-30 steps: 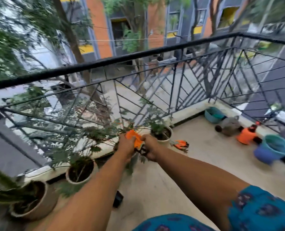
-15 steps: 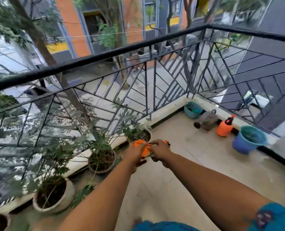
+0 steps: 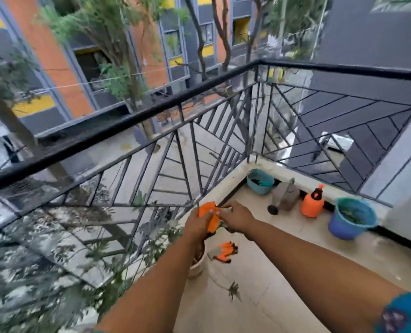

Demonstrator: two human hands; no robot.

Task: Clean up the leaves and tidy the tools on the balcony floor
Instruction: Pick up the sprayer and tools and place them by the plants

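Both of my hands hold one orange work glove [image 3: 208, 212] out in front of me, above the balcony floor. My left hand [image 3: 196, 223] grips its orange part from the left. My right hand [image 3: 238, 217] pinches its grey cuff from the right. A second orange and grey glove [image 3: 223, 252] lies flat on the floor just below my hands. A small fallen leafy sprig [image 3: 233, 290] lies on the floor nearer to me.
A white plant pot [image 3: 197, 265] stands under my left forearm, by the black railing [image 3: 137, 118]. Along the far curb stand a teal tub [image 3: 259, 181], a grey watering can [image 3: 285, 197], an orange spray bottle [image 3: 313, 205] and a blue bucket [image 3: 351, 218] holding green leaves.
The view has swung to the right and the far corner has come closer. My hands keep hold of the orange glove. The second glove now shows on the floor below them.
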